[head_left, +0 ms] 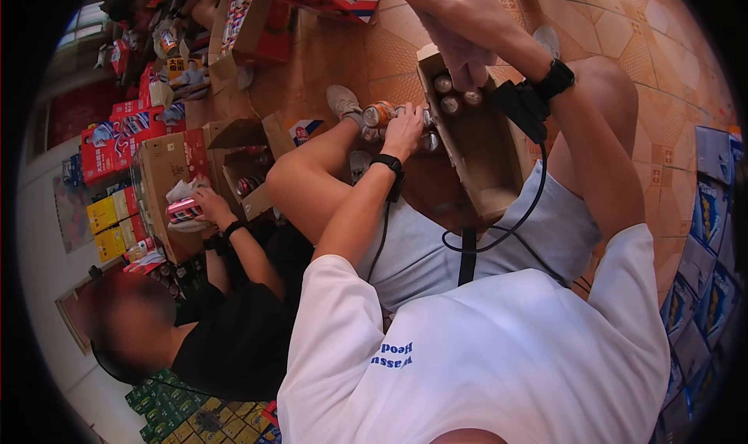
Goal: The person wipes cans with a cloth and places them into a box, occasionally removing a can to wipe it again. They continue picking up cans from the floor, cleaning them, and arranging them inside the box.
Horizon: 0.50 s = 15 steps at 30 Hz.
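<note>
My left hand (406, 130) reaches down between my legs, its fingers closed over a drink can among several cans standing there. An orange-and-silver can (377, 115) is right beside it. My right hand (466, 6) is raised at the top, closed on a pinkish cloth (461, 56) that hangs over the far end of a long open carton (489, 180). In that carton, several cans (450, 104) with silvery tops stand at the far end. Part of what my right hand grips is cut off by the upper edge.
A co-worker (234, 339) at left holds a pink can (184, 209) in a white cloth over open cartons (167, 163). Stacked red cases (105, 152) stand behind. Blue cases (705, 210) line the right side. Another carton of cans (257, 23) is at the top.
</note>
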Tool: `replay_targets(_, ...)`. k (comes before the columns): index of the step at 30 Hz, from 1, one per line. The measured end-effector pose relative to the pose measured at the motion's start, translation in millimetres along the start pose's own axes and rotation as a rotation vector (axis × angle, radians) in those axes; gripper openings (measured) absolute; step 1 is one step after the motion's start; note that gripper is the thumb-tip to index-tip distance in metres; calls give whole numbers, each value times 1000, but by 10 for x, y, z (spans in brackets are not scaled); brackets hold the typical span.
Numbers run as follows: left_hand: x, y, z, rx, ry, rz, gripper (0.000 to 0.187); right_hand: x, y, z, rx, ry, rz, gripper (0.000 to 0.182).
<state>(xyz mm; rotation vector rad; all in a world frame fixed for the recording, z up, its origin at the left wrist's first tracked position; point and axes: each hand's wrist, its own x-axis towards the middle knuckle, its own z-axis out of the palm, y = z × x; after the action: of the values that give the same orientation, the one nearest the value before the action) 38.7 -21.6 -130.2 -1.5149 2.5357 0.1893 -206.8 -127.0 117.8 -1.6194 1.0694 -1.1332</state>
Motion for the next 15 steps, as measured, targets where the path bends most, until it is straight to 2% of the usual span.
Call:
replay_targets(7,-7,20,-24,-18,-21,-13,45,2,-83,-6,39,-43,40,47)
replay_targets(9,5,16,-19,-14,-41,-14,48,2,-126,-29,-39,-61,158,46)
replay_targets(12,0,24,-25,-23,-58,-24,49,1,-87,-13,1,-44,80,46)
replay_targets(15,-1,25,-9,-4,-70,-40,49,-2,-103,-18,-28,-56,107,47)
